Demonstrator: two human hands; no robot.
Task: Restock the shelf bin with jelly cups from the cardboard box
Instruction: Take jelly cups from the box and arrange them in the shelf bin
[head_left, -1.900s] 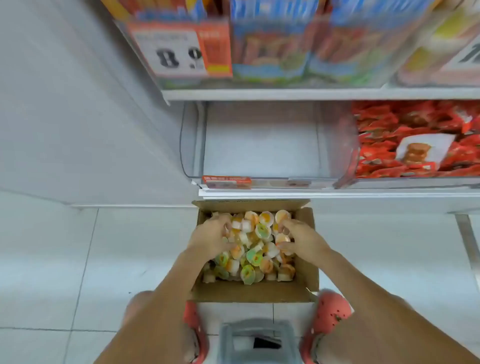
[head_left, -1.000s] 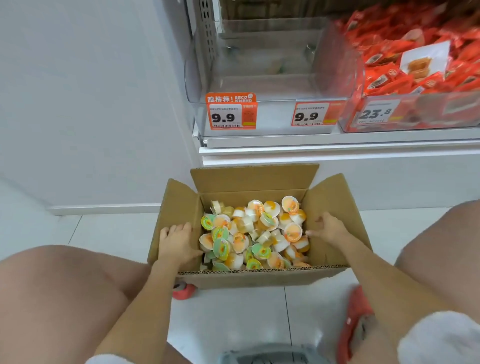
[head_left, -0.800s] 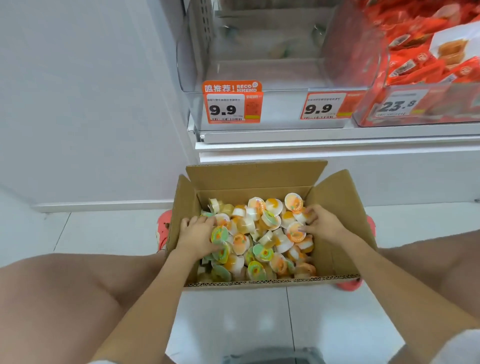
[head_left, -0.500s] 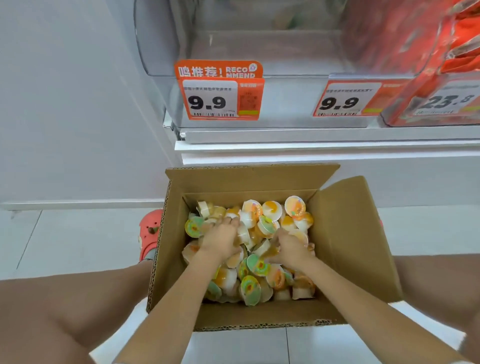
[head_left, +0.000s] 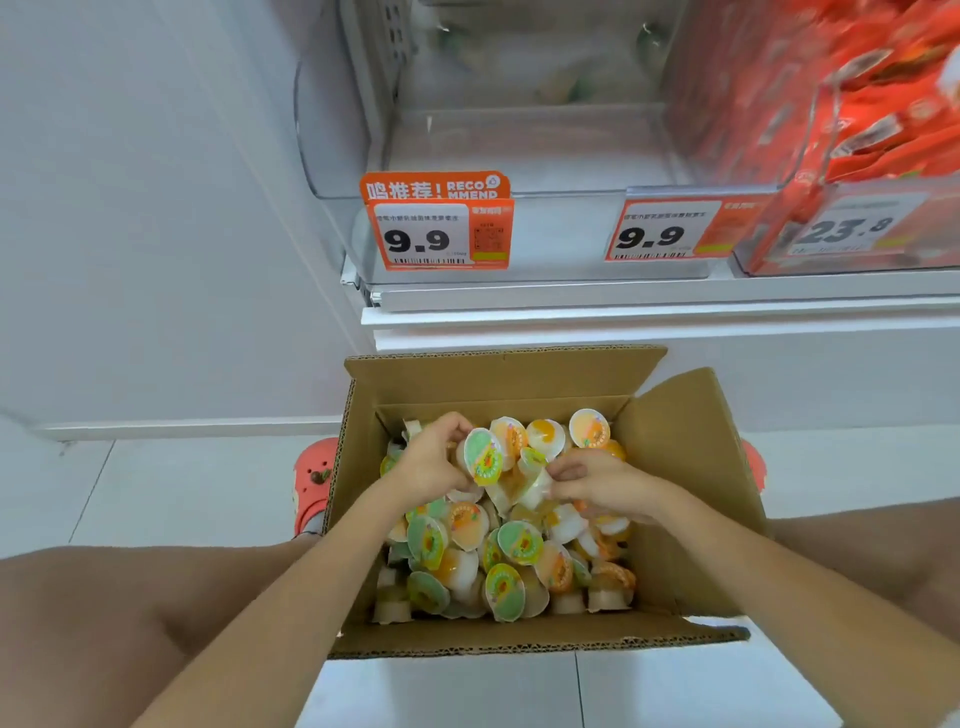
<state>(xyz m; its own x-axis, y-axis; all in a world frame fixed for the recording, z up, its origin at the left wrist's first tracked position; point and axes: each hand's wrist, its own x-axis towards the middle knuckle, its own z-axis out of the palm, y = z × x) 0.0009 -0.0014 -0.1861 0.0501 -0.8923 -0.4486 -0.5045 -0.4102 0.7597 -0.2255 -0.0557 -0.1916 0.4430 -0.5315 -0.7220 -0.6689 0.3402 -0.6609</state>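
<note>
Inside cardboard box (head_left: 675, 467), both hands scooping jelly cups (head_left: 514, 545): left hand (head_left: 431, 462) grips green-lidded cup (head_left: 483, 457), right hand (head_left: 597, 483) curled round cups. Light, slick, rigid plastic; cradle handfuls underneath. Shelf bin (head_left: 519, 156) nearly empty.

Both hands' grip on jelly cups (head_left: 483, 456) in cardboard box (head_left: 680, 457), clear bin (head_left: 519, 239) above

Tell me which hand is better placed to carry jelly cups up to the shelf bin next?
Probably the left hand: it already grips a green-lidded cup and sits under the shelf bin. The right hand grips cups too.
</note>
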